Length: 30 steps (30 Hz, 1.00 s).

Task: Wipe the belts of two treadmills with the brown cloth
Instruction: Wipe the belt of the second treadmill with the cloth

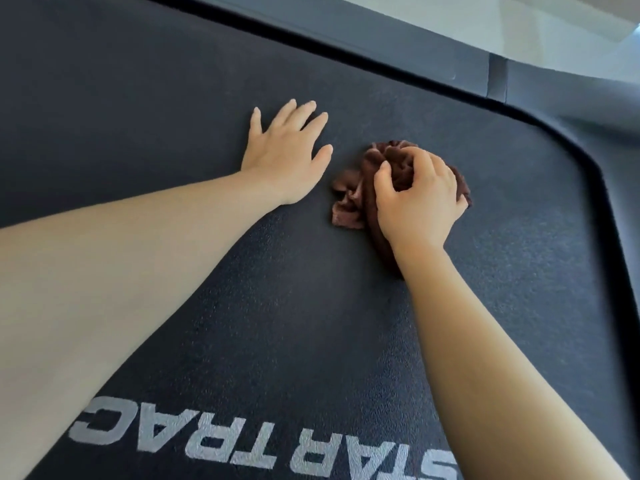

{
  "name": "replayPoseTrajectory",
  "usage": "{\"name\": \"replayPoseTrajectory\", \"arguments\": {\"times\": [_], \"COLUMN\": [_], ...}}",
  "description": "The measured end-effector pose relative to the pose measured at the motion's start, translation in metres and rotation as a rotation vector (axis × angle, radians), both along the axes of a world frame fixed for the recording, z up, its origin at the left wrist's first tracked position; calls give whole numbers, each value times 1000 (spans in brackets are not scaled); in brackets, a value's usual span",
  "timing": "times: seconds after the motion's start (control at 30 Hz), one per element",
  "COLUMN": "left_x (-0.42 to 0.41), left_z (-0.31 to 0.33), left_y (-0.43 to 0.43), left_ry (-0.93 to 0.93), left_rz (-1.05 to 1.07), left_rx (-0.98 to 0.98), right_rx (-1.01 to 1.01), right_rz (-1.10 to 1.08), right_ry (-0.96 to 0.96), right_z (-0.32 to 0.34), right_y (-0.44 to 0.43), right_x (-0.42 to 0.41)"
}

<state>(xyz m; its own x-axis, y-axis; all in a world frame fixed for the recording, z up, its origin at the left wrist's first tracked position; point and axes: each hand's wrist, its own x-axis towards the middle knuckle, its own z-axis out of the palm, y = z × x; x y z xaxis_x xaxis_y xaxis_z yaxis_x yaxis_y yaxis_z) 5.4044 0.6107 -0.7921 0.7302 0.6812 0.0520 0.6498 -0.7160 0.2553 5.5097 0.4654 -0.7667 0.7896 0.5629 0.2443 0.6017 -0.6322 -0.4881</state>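
Brown crumpled cloth [353, 199], bunched under the right hand's [420, 197] curled fingers, sits mid-wipe on the dark textured treadmill belt [173, 98]; left hand [287, 152] lies flat at nine o'clock. Second treadmill unseen.

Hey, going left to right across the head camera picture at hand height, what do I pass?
Treadmill belt → left hand, flat on the belt → right hand gripping the bunched brown cloth → treadmill side frame.

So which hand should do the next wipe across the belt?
Right. The right hand grips the brown cloth against the belt; the left hand lies flat on it, holding nothing.
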Motion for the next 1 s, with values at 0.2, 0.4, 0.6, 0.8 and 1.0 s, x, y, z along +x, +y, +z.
{"name": "replayPoseTrajectory", "arguments": {"times": [0.2, 0.4, 0.6, 0.8, 1.0], "left_x": [2, 2, 1, 1, 4], "left_z": [1, 4, 3, 2, 0], "left_y": [-1, -3, 1, 3, 6], "left_ry": [10, -9, -29, -44, -51], "left_rz": [-87, -64, -48, -42, -50], "left_rx": [29, -3, -19, -15, -6], "right_rx": [32, 2, -39, -53, -22], "right_rz": [16, 30, 37, 66, 66], "right_ry": [9, 22, -1, 13, 1], "right_z": [1, 7, 2, 5, 1], "right_y": [43, 89, 91, 54, -30], "right_x": [43, 83, 86, 63, 6]}}
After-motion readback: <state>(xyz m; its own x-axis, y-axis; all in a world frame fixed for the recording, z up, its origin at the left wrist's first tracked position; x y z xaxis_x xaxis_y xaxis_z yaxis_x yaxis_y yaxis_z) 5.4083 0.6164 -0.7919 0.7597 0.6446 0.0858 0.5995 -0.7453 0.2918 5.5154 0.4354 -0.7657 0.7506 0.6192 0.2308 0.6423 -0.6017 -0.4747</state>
